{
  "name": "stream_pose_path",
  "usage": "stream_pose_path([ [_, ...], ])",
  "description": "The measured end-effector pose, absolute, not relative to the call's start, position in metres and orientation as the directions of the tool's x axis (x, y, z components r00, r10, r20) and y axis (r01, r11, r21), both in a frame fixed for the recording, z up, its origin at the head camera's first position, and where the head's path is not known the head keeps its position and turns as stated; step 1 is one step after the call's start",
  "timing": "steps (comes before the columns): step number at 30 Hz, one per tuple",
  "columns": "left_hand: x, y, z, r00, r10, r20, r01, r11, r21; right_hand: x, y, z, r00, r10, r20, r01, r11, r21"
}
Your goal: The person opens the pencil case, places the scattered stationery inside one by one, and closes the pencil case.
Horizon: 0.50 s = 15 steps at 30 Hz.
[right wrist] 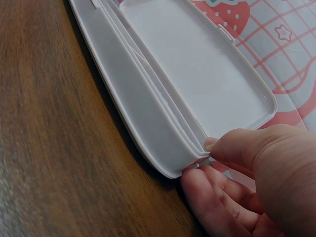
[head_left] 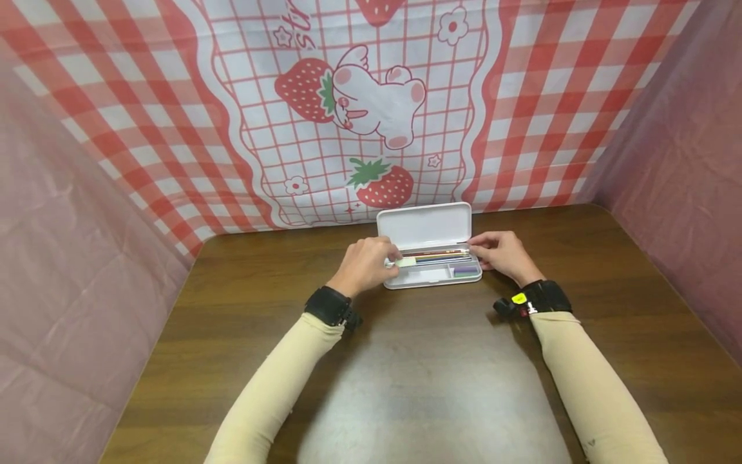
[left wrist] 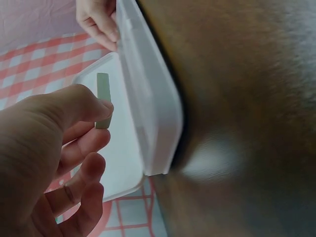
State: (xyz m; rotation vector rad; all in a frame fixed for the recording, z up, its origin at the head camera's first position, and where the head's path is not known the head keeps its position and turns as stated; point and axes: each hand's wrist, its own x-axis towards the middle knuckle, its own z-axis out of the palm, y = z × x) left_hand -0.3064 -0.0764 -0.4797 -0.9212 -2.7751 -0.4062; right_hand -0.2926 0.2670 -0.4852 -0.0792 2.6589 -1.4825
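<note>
A white pencil case [head_left: 435, 278] lies open at the table's far edge, its lid [head_left: 426, 225] tilted up against the cloth behind. Pencils [head_left: 443, 258] lie lengthwise in its long slot, and a purple and green piece [head_left: 465, 272] sits in the small front right compartment. My left hand [head_left: 368, 261] is over the case's left end; thumb and index finger pinch a small pale green eraser [left wrist: 103, 84], the other fingers loosely bent. At the right end, my right hand [head_left: 504, 256] grips the case's wall [right wrist: 197, 159] between thumb and fingers.
The case rests on a brown wooden table [head_left: 429, 386]. Behind it hangs a red and white checked cloth [head_left: 539, 129] with strawberries; pink cloth [head_left: 52, 258] hangs at both sides. Each wrist wears a black strap [head_left: 327, 305] with a camera.
</note>
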Motion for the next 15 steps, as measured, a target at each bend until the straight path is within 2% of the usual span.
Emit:
stream_pose_path([
  [2,-0.321,-0.077,-0.503,-0.789,0.556,0.259,0.607,0.771,0.192,-0.293,0.267,-0.485,-0.994,-0.092,-0.057,0.000,0.527,-0.850],
  [9,-0.331,-0.074,-0.532,-0.814,0.547,0.196,0.581,0.780,0.232,-0.293,0.267,-0.486,-0.994,-0.095,-0.059,0.001,0.522,-0.853],
  [15,-0.296,-0.065,-0.487,-0.824,0.552,0.128,0.566,0.796,0.214,-0.294,0.268,-0.486,-0.994,-0.093,-0.062,0.005,0.513,-0.858],
])
